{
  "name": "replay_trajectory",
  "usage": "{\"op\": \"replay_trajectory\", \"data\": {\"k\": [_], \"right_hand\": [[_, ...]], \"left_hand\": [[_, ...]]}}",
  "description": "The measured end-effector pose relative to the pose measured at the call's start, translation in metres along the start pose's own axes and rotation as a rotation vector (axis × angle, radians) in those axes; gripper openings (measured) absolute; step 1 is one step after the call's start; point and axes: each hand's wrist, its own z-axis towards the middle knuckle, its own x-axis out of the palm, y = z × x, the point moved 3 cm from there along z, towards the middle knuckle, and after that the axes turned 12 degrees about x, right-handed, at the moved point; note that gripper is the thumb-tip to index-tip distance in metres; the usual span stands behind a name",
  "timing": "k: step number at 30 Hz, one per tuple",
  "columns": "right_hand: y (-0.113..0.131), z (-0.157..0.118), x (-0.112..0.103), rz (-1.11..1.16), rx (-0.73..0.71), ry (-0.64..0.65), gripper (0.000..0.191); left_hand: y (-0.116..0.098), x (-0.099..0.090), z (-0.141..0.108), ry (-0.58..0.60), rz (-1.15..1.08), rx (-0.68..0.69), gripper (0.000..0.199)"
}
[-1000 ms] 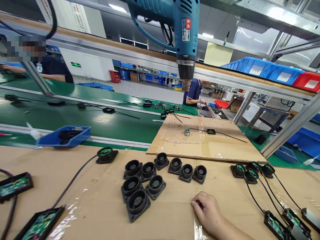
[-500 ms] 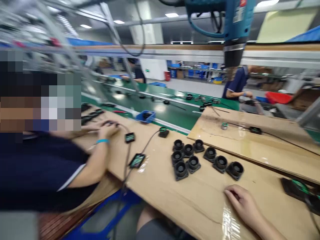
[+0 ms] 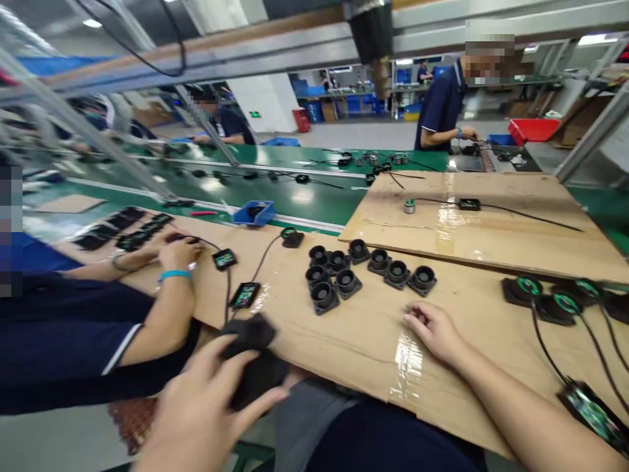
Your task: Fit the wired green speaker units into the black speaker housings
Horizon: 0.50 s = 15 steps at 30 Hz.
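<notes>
My left hand [image 3: 196, 400] is closed around black plastic housings [image 3: 260, 373], blurred by motion, at the near edge of the table; I cannot tell exactly how many. Resting on the cardboard sheet [image 3: 363, 354], my right hand [image 3: 435, 331] has its fingers curled in and pressed together. Whatever may be inside them is hidden or too small to name. Beyond both hands, several square black housings with round open collars [image 3: 348, 282] stand grouped on the cardboard.
A co-worker's hand [image 3: 179, 252] works at the left beside a circuit board [image 3: 246, 295] with cables. Housings with green rings [image 3: 563, 305] and cables lie at right. A blue bin [image 3: 253, 213] stands by the green conveyor [image 3: 314, 203]. A power driver [image 3: 371, 33] hangs overhead.
My left hand has come into view with the black housings in it. The view has turned, showing more of the right side. My right hand stays on the cardboard, still curled.
</notes>
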Motion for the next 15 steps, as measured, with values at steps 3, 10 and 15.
{"op": "replay_trajectory", "data": {"k": [3, 10, 15], "right_hand": [[0.008, -0.011, -0.017, 0.049, 0.015, -0.067, 0.038], [0.020, -0.036, -0.053, 0.007, -0.023, -0.088, 0.039], [0.040, -0.044, -0.047, -0.221, -0.193, -0.032, 0.038]], "left_hand": [[-0.076, 0.062, 0.061, 0.096, -0.122, 0.211, 0.052], [-0.178, 0.109, 0.136, 0.318, -0.351, 0.285, 0.074], [-0.141, 0.088, 0.128, 0.163, -0.523, 0.400, 0.083]]}}
